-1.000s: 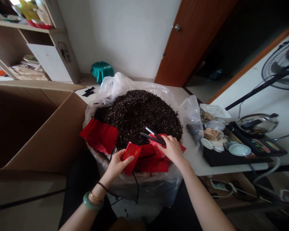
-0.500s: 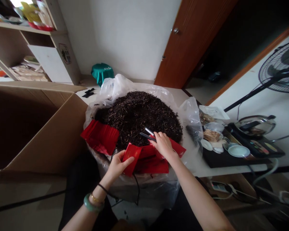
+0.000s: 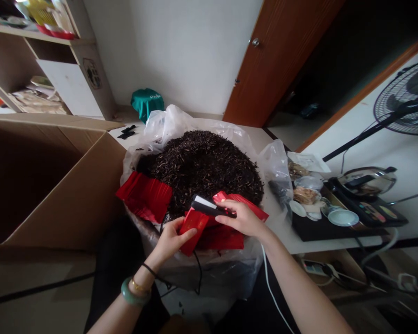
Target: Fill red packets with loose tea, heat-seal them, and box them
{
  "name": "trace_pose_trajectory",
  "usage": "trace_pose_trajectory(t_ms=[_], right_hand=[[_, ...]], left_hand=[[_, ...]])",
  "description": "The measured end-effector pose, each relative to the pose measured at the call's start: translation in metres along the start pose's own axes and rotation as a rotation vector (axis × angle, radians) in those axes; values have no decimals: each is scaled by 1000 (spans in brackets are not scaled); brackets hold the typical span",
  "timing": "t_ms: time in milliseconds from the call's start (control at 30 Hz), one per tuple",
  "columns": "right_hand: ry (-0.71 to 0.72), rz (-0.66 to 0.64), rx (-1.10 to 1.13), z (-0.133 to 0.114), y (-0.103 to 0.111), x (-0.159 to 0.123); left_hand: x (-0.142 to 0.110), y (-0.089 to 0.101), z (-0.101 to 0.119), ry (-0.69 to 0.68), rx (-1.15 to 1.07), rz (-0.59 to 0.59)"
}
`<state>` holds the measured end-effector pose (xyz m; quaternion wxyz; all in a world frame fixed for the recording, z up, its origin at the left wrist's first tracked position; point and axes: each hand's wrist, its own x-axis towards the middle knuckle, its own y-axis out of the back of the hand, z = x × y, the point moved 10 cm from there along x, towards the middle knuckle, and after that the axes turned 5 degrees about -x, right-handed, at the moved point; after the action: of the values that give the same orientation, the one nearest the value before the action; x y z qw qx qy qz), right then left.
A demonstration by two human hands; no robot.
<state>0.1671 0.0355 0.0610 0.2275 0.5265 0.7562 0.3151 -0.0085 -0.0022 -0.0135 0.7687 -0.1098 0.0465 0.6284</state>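
Note:
My left hand (image 3: 176,239) pinches a small red packet (image 3: 194,230) upright between thumb and fingers, at the near edge of a heap of dark dried tea leaves (image 3: 209,162). Closed round a black-and-white corded hand sealer (image 3: 209,207) is my right hand (image 3: 242,217). The sealer's jaws lie across the packet's top edge; whether they are fully pressed together I cannot tell. More red packets (image 3: 226,237) lie below the right hand, and others are partly hidden behind it. A fanned stack of red packets (image 3: 146,197) rests at the heap's left.
Clear plastic sheeting (image 3: 170,123) surrounds the heap. An open cardboard box (image 3: 66,185) stands at the left. On the right are small dishes (image 3: 343,217), a glass-lidded pot (image 3: 367,181) and a fan (image 3: 407,93). The sealer's white cord (image 3: 270,283) hangs beside my right forearm.
My right hand has turned and brought the sealer left onto the packet's top; its jaws, apart before, are now closer together. My left hand has shifted slightly right with the packet.

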Motion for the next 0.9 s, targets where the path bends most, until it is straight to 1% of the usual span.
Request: trace_pose_trajectory(t_ms=[100, 233, 367, 500, 600, 800, 900], right_hand=[[-22, -61, -13, -11, -7, 0], [-5, -50, -57, -20, -3, 2], [4, -86, -62, -27, -4, -1], [-7, -105, -88, -34, -7, -3], [-2, -81, -105, -39, -7, -2], [95, -38, -144, -49, -6, -2], [113, -32, -146, -51, -6, -3]], left_hand=[[-3, -6, 1, 10, -4, -46], [-5, -6, 2, 14, -1, -56], [-6, -4, 3, -7, 12, -52], [-6, -7, 3, 3, -17, -67], [-7, -9, 4, 9, -37, -76], [-7, -6, 4, 16, -27, -62], [-7, -8, 4, 16, -34, -72]])
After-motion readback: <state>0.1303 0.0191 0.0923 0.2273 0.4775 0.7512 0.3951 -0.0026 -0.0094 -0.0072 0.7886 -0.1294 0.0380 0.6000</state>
